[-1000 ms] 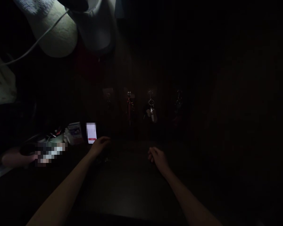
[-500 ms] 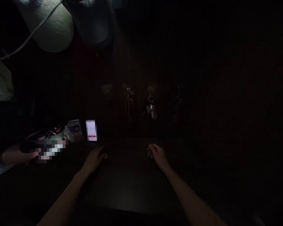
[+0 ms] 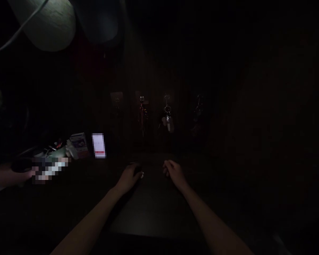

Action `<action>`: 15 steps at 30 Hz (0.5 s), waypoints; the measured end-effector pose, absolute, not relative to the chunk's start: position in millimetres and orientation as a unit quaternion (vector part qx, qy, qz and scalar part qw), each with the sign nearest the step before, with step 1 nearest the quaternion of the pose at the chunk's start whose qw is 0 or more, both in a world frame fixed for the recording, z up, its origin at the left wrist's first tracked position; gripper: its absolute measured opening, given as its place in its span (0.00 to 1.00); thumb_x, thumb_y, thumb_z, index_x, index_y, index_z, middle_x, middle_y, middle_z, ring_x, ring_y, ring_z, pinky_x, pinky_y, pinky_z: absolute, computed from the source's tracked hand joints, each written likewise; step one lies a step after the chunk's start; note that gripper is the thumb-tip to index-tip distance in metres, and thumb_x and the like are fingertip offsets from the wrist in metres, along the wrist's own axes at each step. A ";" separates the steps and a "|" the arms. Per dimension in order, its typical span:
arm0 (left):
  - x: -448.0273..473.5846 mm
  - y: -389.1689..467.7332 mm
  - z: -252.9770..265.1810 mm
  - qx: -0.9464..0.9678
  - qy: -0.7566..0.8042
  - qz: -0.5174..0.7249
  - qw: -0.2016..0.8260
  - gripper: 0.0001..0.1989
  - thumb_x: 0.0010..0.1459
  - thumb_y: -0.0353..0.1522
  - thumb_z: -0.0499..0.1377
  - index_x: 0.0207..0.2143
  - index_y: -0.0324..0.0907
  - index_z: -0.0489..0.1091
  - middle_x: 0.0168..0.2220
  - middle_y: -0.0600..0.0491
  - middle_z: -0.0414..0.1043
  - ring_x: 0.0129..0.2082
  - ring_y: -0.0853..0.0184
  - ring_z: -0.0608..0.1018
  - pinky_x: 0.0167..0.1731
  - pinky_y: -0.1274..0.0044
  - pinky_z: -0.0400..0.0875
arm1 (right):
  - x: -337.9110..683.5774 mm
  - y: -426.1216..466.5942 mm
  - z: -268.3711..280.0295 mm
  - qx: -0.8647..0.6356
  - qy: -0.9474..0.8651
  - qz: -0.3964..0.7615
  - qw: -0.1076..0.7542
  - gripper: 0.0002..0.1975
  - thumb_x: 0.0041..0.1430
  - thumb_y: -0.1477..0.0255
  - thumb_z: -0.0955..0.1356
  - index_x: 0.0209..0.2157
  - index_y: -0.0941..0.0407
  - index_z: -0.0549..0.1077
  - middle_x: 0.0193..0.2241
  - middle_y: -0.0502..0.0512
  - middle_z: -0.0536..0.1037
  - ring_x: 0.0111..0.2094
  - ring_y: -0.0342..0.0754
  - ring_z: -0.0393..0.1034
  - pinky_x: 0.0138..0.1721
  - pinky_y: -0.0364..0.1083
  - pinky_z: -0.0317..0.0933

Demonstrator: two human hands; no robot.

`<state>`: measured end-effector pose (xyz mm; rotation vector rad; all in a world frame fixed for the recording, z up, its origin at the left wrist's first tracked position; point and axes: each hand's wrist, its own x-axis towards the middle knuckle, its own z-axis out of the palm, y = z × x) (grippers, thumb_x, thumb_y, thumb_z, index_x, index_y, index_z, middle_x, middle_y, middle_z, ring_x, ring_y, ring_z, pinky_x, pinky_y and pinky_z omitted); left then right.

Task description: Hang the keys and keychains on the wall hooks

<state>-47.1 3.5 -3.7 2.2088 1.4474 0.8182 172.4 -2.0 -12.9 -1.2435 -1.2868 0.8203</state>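
Dark surface point(image 3: 154, 212), seen from the head. Since a second ago the left hand point(image 3: 129, 178) has drawn back from the lit phone point(image 3: 98, 145), now up and to the left of its fingers, to a small glinting object point(image 3: 142, 174) at their tips; whether they grasp it cannot be told. The right hand point(image 3: 172, 172), loosely curled and apparently holding nothing, lies near, to the object's right.

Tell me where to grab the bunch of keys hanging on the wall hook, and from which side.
Grip the keys low, around the dangling cluster, coming straight from the front. They hang free below the hook, so lift up and off. The dark hides finer detail.
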 end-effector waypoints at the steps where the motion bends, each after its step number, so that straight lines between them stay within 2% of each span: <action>1: -39.6 3.2 -4.2 0.787 0.501 0.298 0.204 0.18 0.54 0.35 0.52 0.47 0.42 0.67 0.49 0.47 0.70 0.50 0.61 0.70 0.51 0.71 0.62 | 172.6 -1.4 -13.9 -0.525 -0.548 0.346 0.552 0.18 0.53 0.57 0.60 0.20 0.55 0.66 0.12 0.46 0.66 0.14 0.40 0.58 0.18 0.40 0.52; 5: -21.7 2.0 -7.6 0.769 0.463 0.349 0.269 0.20 0.55 0.29 0.46 0.50 0.46 0.64 0.50 0.52 0.69 0.50 0.67 0.71 0.52 0.74 0.63 | 172.9 -2.5 -13.8 -0.529 -0.580 0.324 0.528 0.16 0.53 0.60 0.60 0.21 0.56 0.68 0.16 0.48 0.69 0.19 0.42 0.63 0.22 0.41 0.56; 8: -21.8 2.2 -9.8 0.748 0.450 0.392 0.290 0.23 0.53 0.25 0.46 0.50 0.46 0.62 0.49 0.53 0.70 0.49 0.68 0.72 0.51 0.74 0.64 | 171.2 -7.8 -11.2 -0.512 -0.654 0.268 0.489 0.10 0.52 0.66 0.63 0.25 0.55 0.72 0.26 0.51 0.75 0.31 0.46 0.69 0.35 0.44 0.60; 10: -25.6 3.0 -10.6 0.732 0.452 0.417 0.294 0.23 0.52 0.24 0.46 0.50 0.44 0.63 0.48 0.53 0.71 0.48 0.68 0.72 0.50 0.73 0.65 | 169.2 -12.2 -10.2 -0.492 -0.710 0.227 0.449 0.07 0.52 0.70 0.65 0.29 0.54 0.74 0.32 0.52 0.76 0.38 0.47 0.68 0.42 0.46 0.58; 15: -34.2 5.7 -11.9 0.769 0.433 0.389 0.264 0.15 0.55 0.28 0.50 0.44 0.43 0.69 0.44 0.51 0.73 0.46 0.65 0.73 0.49 0.70 0.64 | 165.7 -17.1 -11.7 -0.490 -0.772 0.183 0.361 0.07 0.50 0.76 0.67 0.31 0.53 0.76 0.36 0.52 0.75 0.40 0.47 0.65 0.44 0.47 0.57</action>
